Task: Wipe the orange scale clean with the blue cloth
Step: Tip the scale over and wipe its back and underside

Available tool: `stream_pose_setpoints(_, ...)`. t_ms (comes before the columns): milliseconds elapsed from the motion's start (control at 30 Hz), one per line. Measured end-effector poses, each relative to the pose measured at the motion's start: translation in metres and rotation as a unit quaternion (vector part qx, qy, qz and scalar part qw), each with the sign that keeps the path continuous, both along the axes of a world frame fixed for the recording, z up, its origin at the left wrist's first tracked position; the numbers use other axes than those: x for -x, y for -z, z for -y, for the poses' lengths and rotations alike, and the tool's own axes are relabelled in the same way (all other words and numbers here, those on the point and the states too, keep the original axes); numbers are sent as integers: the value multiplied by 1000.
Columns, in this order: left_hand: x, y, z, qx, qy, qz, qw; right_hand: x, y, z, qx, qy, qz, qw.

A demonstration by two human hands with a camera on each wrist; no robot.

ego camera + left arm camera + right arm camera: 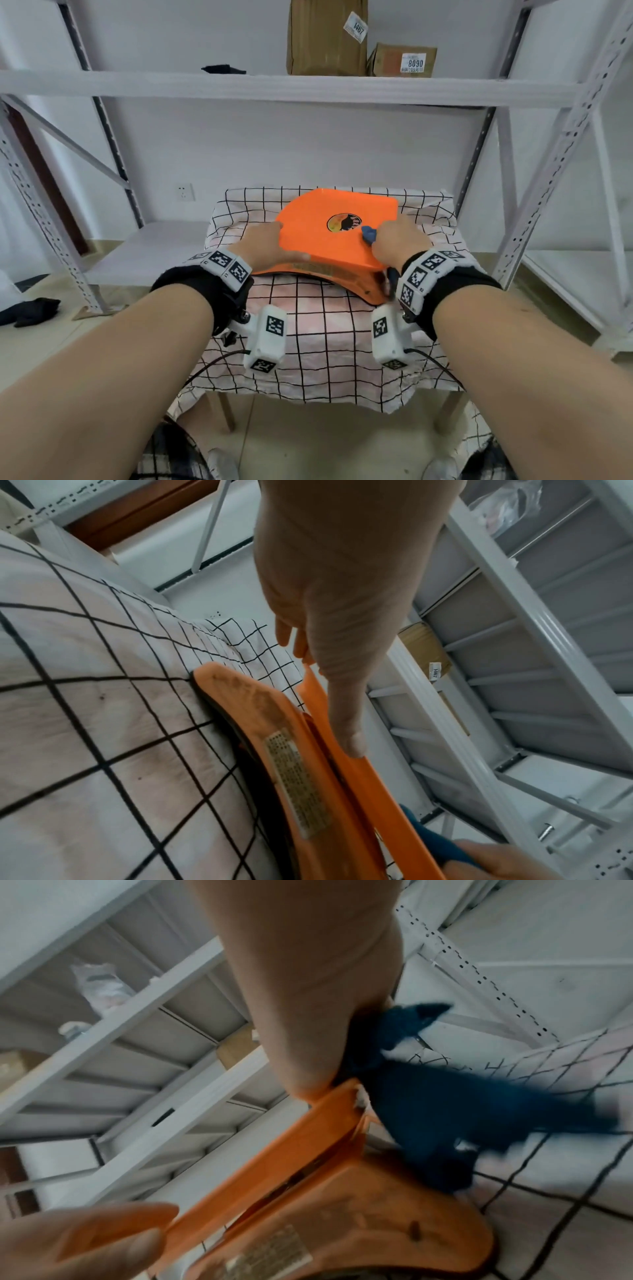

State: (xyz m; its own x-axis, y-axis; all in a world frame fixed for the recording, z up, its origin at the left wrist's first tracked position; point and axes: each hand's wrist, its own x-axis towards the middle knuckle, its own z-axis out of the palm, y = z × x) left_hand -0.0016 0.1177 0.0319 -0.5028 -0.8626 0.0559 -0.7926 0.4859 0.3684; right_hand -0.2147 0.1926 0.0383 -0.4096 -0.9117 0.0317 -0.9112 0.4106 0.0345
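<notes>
On the small checked-cloth table point(329, 329) sits the orange scale point(329, 236), flat on its platform, round sticker point(344, 222) near the middle; left hand point(270, 245) lies at nine o'clock of the platform, fingers straight along the left rim, thumb flat on the near edge, gripping nothing; right hand point(399, 241) at three o'clock is curled tight around the blue cloth point(369, 234), a bunched tuft poking out beside the sticker, the rest trailing off the scale's right edge
</notes>
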Motion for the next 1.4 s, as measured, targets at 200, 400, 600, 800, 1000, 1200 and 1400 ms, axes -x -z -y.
stream_pose_setpoints(200, 1, 5, 4, 33, 4, -22, 999, -16, -8, -27, 47, -44, 37, 997)
stream_pose_setpoints(400, 3, 7, -2, 20, -30, -101, 994, -24, -1, -51, 39, -118, 24, 992)
stream_pose_setpoints(600, 3, 15, 13, -70, -123, -229, 963, -26, 18, -58, 129, -166, -125, 970)
stream_pose_setpoints(800, 26, -5, 22, -35, -111, -334, 936, -1, -1, -43, 230, -129, -84, 961)
stream_pose_setpoints(1000, 52, -41, 24, 14, -98, -386, 917, 47, -38, -21, 368, -91, 108, 919)
stream_pose_setpoints(1200, 52, -45, 0, 87, 5, -301, 950, 66, -47, -13, 385, -63, 166, 906)
stream_pose_setpoints(1400, 46, -48, 5, 227, 3, -162, 960, 49, -32, -14, 450, -14, 210, 868)
